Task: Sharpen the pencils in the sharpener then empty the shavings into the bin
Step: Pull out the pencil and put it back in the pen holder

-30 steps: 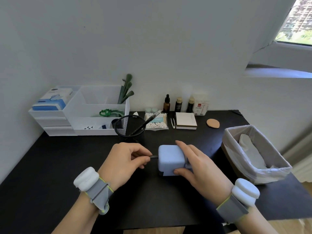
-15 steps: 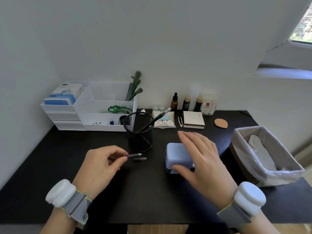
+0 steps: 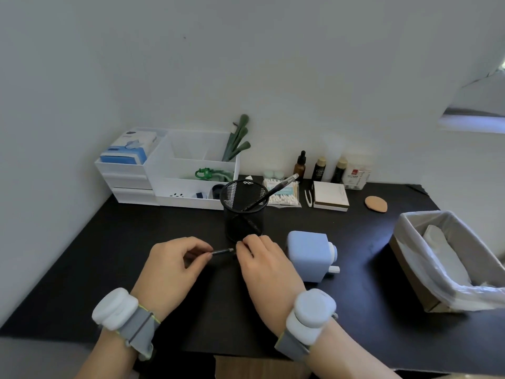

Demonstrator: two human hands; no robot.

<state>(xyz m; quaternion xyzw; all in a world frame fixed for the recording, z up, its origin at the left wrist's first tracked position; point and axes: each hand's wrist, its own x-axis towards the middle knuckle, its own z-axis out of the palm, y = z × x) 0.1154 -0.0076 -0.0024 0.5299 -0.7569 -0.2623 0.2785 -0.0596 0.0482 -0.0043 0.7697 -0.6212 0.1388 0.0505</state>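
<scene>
Your left hand (image 3: pixel 175 266) pinches the pencil (image 3: pixel 222 251), right hand (image 3: pixel 262 262) curls at its tip, grip unclear, so a clumsy handoff could snap the lead.

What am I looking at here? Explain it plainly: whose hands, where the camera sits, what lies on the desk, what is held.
There is no machine: a person works bare-handed, with a white tracker strapped on each wrist. The single camera sits on their head, looking forward and down. The left hand pinches a dark pencil; the right hand touches its other end. Beside them on the black desk stands a blue sharpener, untouched. Behind is a mesh pen cup holding another pencil, and at the right a lined bin.
</scene>
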